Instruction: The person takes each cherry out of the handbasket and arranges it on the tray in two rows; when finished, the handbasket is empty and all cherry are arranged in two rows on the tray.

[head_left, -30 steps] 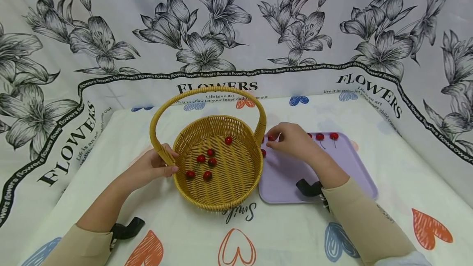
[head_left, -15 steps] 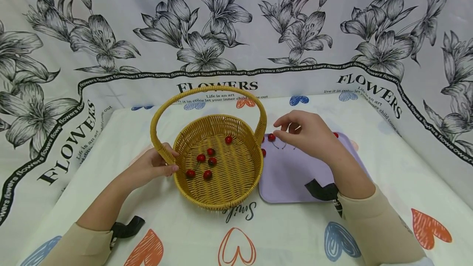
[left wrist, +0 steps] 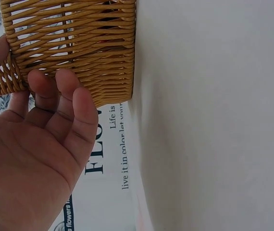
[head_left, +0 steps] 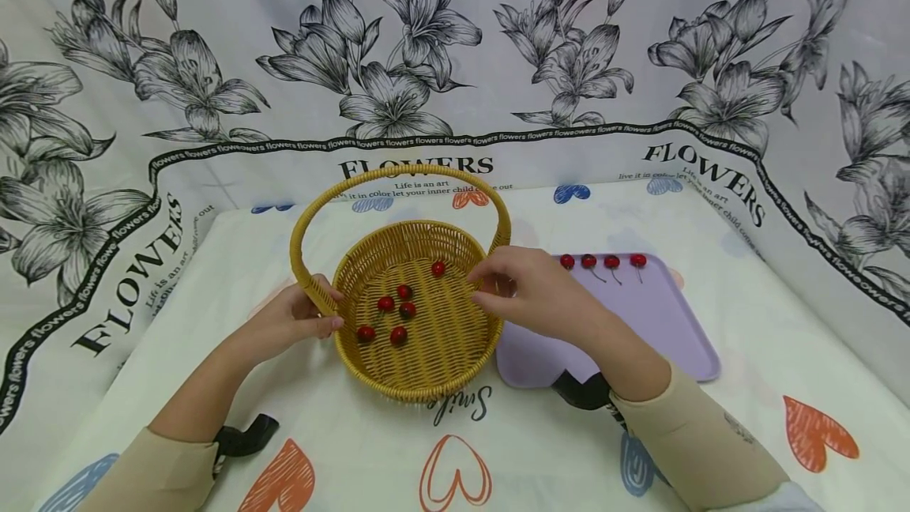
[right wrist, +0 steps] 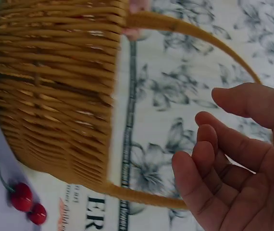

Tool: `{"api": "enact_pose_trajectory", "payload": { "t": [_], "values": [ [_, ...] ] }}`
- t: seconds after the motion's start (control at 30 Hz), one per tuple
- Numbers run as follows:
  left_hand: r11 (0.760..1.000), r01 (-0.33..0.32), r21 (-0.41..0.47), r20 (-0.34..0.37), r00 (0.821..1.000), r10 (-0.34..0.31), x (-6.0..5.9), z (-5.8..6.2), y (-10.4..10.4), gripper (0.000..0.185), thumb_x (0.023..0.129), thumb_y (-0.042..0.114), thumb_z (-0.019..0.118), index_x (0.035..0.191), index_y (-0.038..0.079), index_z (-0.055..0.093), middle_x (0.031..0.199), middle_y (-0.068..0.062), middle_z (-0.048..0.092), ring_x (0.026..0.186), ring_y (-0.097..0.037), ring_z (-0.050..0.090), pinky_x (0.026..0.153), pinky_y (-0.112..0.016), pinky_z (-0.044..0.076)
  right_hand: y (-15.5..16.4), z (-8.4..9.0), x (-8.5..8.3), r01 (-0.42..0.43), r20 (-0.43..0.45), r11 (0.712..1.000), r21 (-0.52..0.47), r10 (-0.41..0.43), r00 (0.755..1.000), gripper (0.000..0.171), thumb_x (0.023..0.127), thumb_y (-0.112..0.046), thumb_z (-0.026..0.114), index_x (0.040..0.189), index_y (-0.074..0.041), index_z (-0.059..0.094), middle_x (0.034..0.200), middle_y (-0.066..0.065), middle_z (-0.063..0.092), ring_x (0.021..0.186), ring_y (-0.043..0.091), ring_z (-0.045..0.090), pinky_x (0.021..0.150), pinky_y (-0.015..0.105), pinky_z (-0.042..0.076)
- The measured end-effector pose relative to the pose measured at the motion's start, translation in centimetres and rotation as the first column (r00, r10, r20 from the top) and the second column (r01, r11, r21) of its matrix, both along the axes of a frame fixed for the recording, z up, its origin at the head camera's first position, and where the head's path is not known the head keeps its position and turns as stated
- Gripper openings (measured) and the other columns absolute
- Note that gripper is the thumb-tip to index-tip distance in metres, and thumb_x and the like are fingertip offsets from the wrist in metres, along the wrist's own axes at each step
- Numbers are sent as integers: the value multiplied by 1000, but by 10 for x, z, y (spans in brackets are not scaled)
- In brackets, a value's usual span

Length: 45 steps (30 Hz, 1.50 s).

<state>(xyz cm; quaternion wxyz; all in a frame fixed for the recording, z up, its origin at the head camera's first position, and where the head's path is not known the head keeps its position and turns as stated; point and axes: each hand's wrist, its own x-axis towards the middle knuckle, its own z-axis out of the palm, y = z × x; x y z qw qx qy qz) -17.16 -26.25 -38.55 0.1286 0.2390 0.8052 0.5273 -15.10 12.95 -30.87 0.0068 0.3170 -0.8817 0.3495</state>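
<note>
Left grip [head_left: 295,318] clamped on basket handle [head_left: 401,170] | right grip [head_left: 533,291] apart, partly hiding tray [head_left: 654,330]

- On the table [head_left: 355,457], short of its far edge: basket [head_left: 448,330], with tray [head_left: 640,322] just right.
- In the basket: six cherries [head_left: 398,336], five left of centre, one toward the far rim.
- Along the tray's far edge: four cherries [head_left: 588,261]; apparently two more [right wrist: 21,196] by its far left corner.
- Left hand [head_left: 302,316] at the basket's left rim, right hand [head_left: 522,291] over its right.

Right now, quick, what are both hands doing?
Left hand: closed, holding the basket near the foot of its handle.
Right hand: open, holding nothing.
</note>
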Motion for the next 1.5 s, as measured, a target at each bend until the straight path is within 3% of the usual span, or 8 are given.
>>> {"api": "enact_pose_trajectory", "payload": {
  "t": [0.17,0.47,0.6,0.73,0.97,1.1,1.23,1.5],
  "values": [
    [1000,-9,-16,5,1000,9,0,-1,-1,29,97,4,70,117,-7,53,97,-15,64,73,-19,62,66,-35,55,-24,-20,-19,-52,-18,983,175,56,998,29,96,-23,74,121,-8,73,102,0,67,88,15,60,76,31,52],
    [999,-25,-47,22,999,26,-2,0,-2,31,97,7,71,119,-7,53,100,-17,65,76,-21,63,68,-36,56,-61,-42,-52,-70,-8,862,502,86,996,55,101,-19,65,150,-2,47,145,15,52,132,26,52,106,38,46],
    [998,-31,-52,18,999,32,-3,2,-3,32,97,7,71,119,-7,53,101,-18,66,77,-22,63,68,-36,56,-76,-48,-65,-85,37,789,609,78,996,60,105,-13,53,159,-1,30,160,18,34,147,28,36,114,37,36],
    [998,-29,-49,20,999,30,-3,1,-3,31,97,7,70,119,-7,52,101,-18,66,77,-22,63,68,-36,56,-86,-50,-75,-116,115,757,643,54,992,65,104,-5,50,162,-4,21,169,18,9,155,28,15,120,37,24],
    [998,-26,-49,16,1000,27,-2,-1,0,31,97,7,71,118,-6,53,101,-18,65,77,-22,62,68,-36,55,-92,-55,-80,-117,61,678,726,106,992,50,104,-4,55,153,-5,45,162,16,34,143,28,42,111,37,40],
    [998,-24,-53,11,1000,24,-2,-1,0,31,96,8,71,117,-6,53,100,-17,66,76,-22,62,67,-36,55,-90,-60,-78,-39,-96,688,725,157,983,22,102,-3,60,120,-7,71,129,12,64,117,26,63,98,36,51],
    [998,-30,-63,5,1000,30,-1,-1,0,30,97,8,71,117,-5,54,100,-17,66,76,-22,63,68,-36,55,-89,-62,-78,20,-202,727,686,164,965,15,100,-2,62,95,-10,74,103,8,71,99,25,69,89,37,54],
    [998,-26,-60,1,1000,26,-2,-1,0,31,97,8,71,118,-7,53,100,-17,65,76,-22,63,67,-36,55,-82,-50,-74,-60,-132,816,575,165,977,12,98,-6,67,100,-10,77,96,4,67,91,19,63,83,33,51]
  ]
}}
